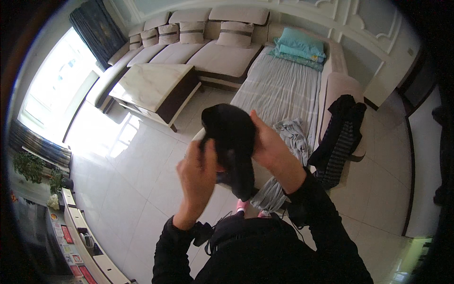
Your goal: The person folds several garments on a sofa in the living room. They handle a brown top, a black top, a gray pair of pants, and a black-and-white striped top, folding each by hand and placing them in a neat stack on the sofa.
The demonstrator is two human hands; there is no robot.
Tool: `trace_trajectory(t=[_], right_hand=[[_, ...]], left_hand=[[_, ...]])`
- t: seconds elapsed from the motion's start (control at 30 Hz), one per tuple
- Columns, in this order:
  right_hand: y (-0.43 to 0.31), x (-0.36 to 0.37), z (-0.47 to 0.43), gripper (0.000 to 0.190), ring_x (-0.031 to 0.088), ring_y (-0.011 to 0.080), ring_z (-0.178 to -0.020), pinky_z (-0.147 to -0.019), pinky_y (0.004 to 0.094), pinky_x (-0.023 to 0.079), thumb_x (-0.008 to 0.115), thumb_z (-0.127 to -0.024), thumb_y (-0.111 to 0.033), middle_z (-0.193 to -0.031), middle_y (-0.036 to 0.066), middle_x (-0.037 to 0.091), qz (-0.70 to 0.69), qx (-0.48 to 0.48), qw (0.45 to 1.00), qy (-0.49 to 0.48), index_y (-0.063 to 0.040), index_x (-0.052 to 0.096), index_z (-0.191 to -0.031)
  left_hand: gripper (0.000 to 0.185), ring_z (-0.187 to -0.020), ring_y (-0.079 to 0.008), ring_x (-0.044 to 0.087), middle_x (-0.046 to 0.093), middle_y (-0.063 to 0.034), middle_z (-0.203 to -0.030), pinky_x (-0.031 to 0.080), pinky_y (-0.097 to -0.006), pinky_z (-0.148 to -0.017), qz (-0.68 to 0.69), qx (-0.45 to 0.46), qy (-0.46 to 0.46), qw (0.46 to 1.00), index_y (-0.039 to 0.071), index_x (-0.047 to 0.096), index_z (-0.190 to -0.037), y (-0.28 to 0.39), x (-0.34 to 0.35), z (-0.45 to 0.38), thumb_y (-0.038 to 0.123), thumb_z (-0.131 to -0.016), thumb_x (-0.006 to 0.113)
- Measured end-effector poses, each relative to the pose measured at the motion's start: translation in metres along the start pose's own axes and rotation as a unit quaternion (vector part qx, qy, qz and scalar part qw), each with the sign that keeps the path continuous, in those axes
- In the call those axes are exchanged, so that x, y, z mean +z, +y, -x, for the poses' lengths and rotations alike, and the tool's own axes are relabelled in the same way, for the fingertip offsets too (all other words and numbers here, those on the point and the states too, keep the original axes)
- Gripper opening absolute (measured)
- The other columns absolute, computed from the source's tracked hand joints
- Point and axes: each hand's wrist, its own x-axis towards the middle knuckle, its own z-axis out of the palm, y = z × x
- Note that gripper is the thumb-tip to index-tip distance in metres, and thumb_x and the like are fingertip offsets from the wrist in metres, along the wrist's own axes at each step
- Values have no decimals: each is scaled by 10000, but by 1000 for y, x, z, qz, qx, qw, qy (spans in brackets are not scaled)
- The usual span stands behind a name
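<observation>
In front of my body I hold up a black cloth item (230,142), bunched or folded; whether it is a garment or a cap I cannot tell. My left hand (197,177) grips its left edge, with the fingers bent over it and slightly blurred. At its upper right side, my right hand (271,145) holds it with the thumb side up, the other fingers partly hidden behind. Below my right forearm, a crumpled grey cloth (271,195) hangs at the near end of the sofa's chaise.
A grey sheet (283,85) covers the chaise, with a teal pillow (301,41) at its far end. Dark clothes (337,142) drape over the armrest at right. A marble-topped coffee table (152,81) stands ahead left. A low TV cabinet (106,266) runs along the left.
</observation>
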Motion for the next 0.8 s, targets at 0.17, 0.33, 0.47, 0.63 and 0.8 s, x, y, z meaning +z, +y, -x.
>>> trace_trajectory(t=[0.17,0.33,0.47,0.63,0.8], right_hand=[[17,18,22,460,589,226,-1011,-937,334,461,559,-920,-393,-1111,112,577,298,-124,943,-85,-19,471,-1172],[15,25,25,399,599,174,-1031,-838,265,518,577,-896,-100,-1114,137,573,488,-363,774,-176,-1,441,-1258],[11,23,19,272,595,165,-1015,-838,251,510,430,-971,-110,-1093,134,577,422,-333,825,-176,1,512,-1205],[21,25,17,225,592,108,-866,-746,233,499,466,-961,-128,-970,76,611,250,-242,923,-165,-7,558,-1126],[8,33,29,278,596,119,-898,-749,232,505,515,-953,-188,-989,70,608,258,-250,898,-253,-19,568,-1167]], left_hand=[[126,-506,-137,630,620,-97,-597,436,-239,-445,34,7,-12,999,-22,561,-882,4,-2,-3,98,-906,588],[120,-603,-117,613,659,-100,-745,452,-237,-492,37,78,-86,993,-9,621,-983,0,-26,-20,69,-898,589],[241,-876,-226,669,653,-147,-1043,561,-290,-701,19,277,-66,958,12,637,-1077,3,-26,-25,-17,-842,592],[347,-961,-227,624,533,-133,-1229,540,-317,-785,-30,311,-115,943,34,603,-1135,9,-14,-24,3,-795,663],[805,-986,-256,593,538,-112,-1181,520,-355,-813,-192,351,8,916,79,482,-1276,6,-25,-44,387,-616,826]])
